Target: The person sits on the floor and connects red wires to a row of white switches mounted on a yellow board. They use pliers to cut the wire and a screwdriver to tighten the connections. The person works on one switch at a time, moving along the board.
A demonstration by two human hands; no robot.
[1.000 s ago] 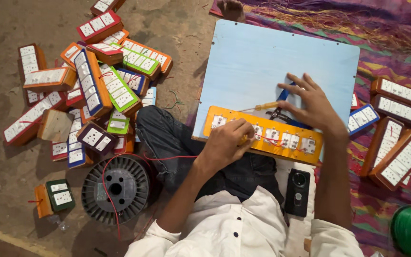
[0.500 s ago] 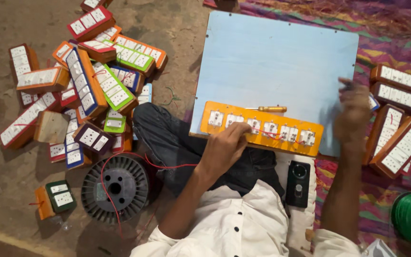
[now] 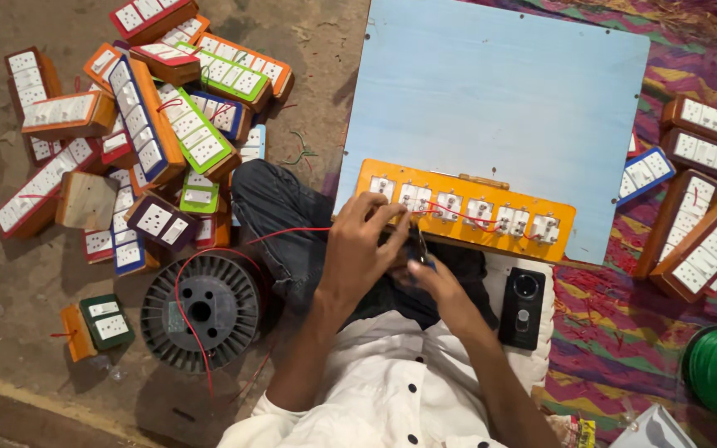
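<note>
At the near edge of a pale blue board point(image 3: 491, 108), an orange switch panel point(image 3: 466, 209) lies flat, strung with thin red wire point(image 3: 450, 213). Both hands meet at its near left corner. Left hand point(image 3: 360, 249) curls its fingers onto the panel edge, pinching the wire. Right hand point(image 3: 441, 282) is closed around a small dark tool point(image 3: 419, 249), mostly hidden, so its kind is unclear. Panel's near side is covered by the hands. A black phone point(image 3: 522, 307) lies just right. Wire spool point(image 3: 201, 311) sits near left. Piled switch boxes point(image 3: 151, 124) crowd the far left; more boxes point(image 3: 707, 207) are cut off at right. Bare board beyond the panel stays open.
</note>
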